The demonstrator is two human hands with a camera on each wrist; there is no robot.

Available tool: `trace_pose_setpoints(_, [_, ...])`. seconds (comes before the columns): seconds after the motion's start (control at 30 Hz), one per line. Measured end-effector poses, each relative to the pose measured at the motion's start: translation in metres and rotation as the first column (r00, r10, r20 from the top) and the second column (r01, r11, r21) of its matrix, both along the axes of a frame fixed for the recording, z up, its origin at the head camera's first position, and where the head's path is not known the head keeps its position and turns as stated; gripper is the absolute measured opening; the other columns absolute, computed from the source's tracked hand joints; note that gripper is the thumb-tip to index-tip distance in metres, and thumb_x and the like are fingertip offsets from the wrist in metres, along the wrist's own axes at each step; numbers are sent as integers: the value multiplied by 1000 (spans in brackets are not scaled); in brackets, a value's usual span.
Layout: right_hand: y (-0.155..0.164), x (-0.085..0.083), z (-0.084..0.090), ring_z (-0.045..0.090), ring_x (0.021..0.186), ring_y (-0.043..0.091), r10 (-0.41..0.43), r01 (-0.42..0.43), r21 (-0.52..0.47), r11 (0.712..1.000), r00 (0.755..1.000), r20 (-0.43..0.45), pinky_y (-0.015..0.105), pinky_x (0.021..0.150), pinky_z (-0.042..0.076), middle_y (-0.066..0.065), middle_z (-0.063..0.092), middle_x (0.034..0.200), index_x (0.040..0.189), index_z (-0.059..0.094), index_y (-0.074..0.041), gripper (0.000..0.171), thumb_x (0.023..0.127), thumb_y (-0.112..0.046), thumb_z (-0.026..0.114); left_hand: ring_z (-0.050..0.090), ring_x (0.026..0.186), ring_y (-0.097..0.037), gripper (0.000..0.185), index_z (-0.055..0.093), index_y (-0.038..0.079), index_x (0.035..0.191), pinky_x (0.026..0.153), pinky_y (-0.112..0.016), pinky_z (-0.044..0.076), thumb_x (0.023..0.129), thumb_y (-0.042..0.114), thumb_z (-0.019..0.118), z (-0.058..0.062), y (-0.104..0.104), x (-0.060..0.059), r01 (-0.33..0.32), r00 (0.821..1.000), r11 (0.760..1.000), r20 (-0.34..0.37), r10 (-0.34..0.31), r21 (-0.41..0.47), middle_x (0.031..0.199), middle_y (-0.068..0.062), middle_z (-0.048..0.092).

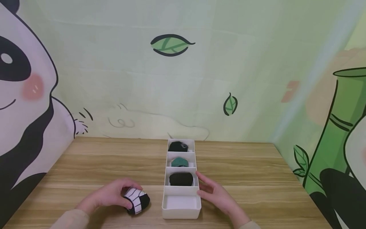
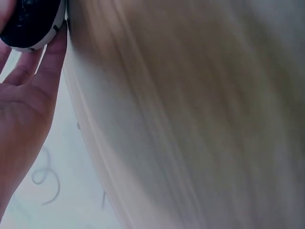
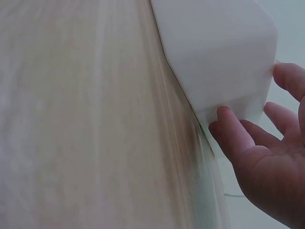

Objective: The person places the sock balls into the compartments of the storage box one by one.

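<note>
My left hand (image 1: 115, 193) pinches a black-and-white rolled pair of socks (image 1: 137, 200) between thumb and fingers, at or just above the table left of a white divided box (image 1: 181, 213). In the left wrist view, part of the same roll (image 2: 31, 24) shows at the top left corner, against the fingertips. Fingers of my right hand (image 1: 215, 194) rest against the box's right side, fairly straight. The right wrist view has those fingers (image 3: 233, 133) at the white wall (image 3: 219, 52). From back to front, the box holds a black roll (image 1: 178, 146), a green roll (image 1: 179, 162) and another black roll (image 1: 181, 179); its front compartment holds nothing.
The box stands lengthwise on a wood-grain table (image 1: 243, 165), its far end near the back edge. Behind the table rises a pale green backdrop (image 1: 128, 79) printed with leaves, a panda and bamboo.
</note>
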State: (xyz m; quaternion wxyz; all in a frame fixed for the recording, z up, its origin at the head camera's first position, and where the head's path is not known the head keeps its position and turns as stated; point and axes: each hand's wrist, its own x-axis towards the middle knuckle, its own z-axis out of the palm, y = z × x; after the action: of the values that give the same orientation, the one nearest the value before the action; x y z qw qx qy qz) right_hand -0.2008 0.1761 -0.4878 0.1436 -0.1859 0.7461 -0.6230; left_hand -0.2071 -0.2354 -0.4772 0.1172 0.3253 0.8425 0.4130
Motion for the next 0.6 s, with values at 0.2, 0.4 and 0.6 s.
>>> trace_pose_setpoints(0.2, [0,0,0,43,132,46,2,-2,3,1000,1000,-4,43,102,44,23,26,158,153,35,-8,69,94,-13,69,59,95,-13,51,67,7,118,81,-28,51,73,20,87,-1,6,-1,-57,998,996,-7,58,63,111,-5,66])
trace_pose_setpoints(0.4, [0,0,0,42,132,46,-4,4,7,1000,1000,0,45,103,44,23,25,158,154,35,-8,69,94,-14,69,62,99,-25,59,65,4,123,81,-33,54,72,20,88,8,17,-1,-263,965,959,32,261,108,116,-14,65])
trace_pose_setpoints(0.6, [1,0,-1,43,132,47,1,-1,-1,1000,1000,-4,43,102,44,23,25,158,154,34,-7,69,94,-13,69,64,95,-25,58,65,2,121,78,-33,55,70,15,89,17,32,1,-417,909,894,54,414,164,111,-15,66])
